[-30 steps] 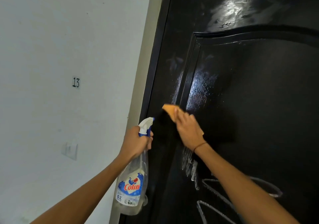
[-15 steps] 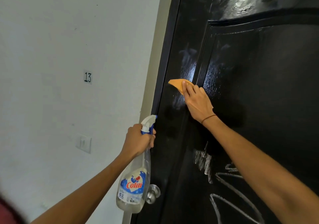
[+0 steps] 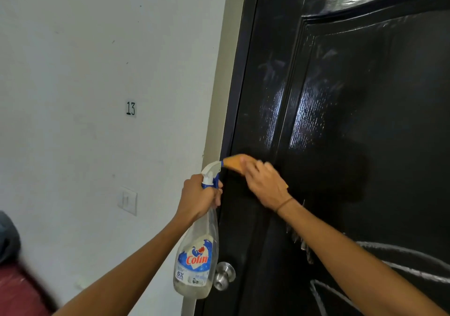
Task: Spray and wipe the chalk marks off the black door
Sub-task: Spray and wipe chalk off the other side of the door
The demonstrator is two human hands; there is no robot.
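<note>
The black door (image 3: 365, 121) fills the right side, glossy and wet where it was wiped. White chalk marks (image 3: 401, 262) remain low on the right, partly behind my right forearm, with smeared streaks (image 3: 304, 245) just under it. My right hand (image 3: 264, 184) presses an orange cloth (image 3: 235, 162) flat on the door near its left edge. My left hand (image 3: 198, 199) grips the neck of a clear Colin spray bottle (image 3: 196, 264), which hangs down beside the door edge with its nozzle pointing right.
A round metal door knob (image 3: 224, 275) sits just right of the bottle's base. The beige door frame (image 3: 219, 91) meets a white wall with a "13" label (image 3: 130, 108) and a light switch (image 3: 127, 200). Red and blue fabric (image 3: 14, 279) is at lower left.
My right hand swept the cloth up the door, then back down and left to the door's left edge. My left hand kept holding the bottle; the view shifted.
</note>
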